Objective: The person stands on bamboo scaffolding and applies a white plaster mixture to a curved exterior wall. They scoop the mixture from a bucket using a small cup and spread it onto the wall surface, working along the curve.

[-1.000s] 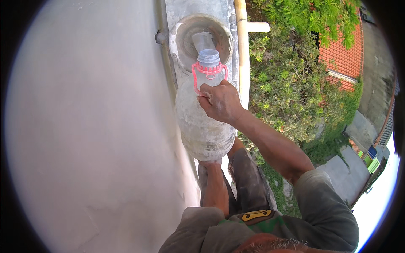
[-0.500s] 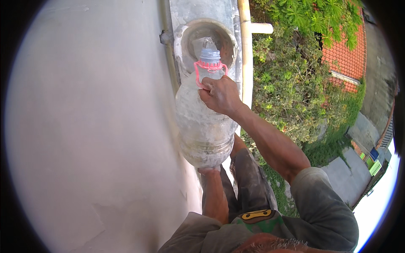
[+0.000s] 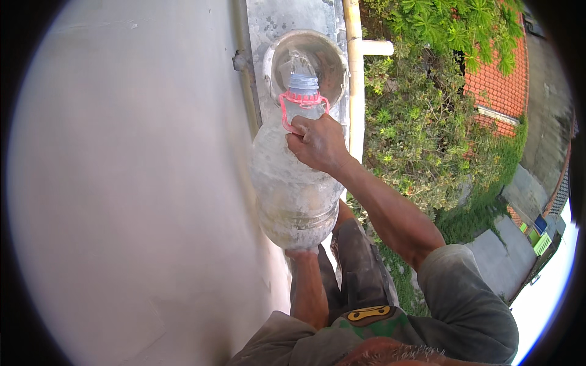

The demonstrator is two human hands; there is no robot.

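My right hand [image 3: 314, 140] is closed on the pink handle of a large, cloudy plastic bottle [image 3: 293, 198], tilted with its blue neck over a round, crusted bucket [image 3: 336, 61]. Water [image 3: 300, 61] spills from the open mouth into the bucket. Beneath the bottle, my left hand [image 3: 301, 253] grips its base, the fingers partly hidden. The bucket sits on a narrow grey plank [image 3: 290, 18].
A pale smooth wall [image 3: 134, 183] fills the left. Along the plank's right runs a pale pole [image 3: 354, 73] with a short crosspiece [image 3: 376, 47]. Beyond that edge, far below, are foliage [image 3: 427, 140], red tiled roofs [image 3: 494, 79] and concrete paving [image 3: 506, 262].
Water flows more visibly from the bottle's mouth. The bottle's base and my left hand have shifted down in the picture, and the bucket appears slightly lower and farther right.
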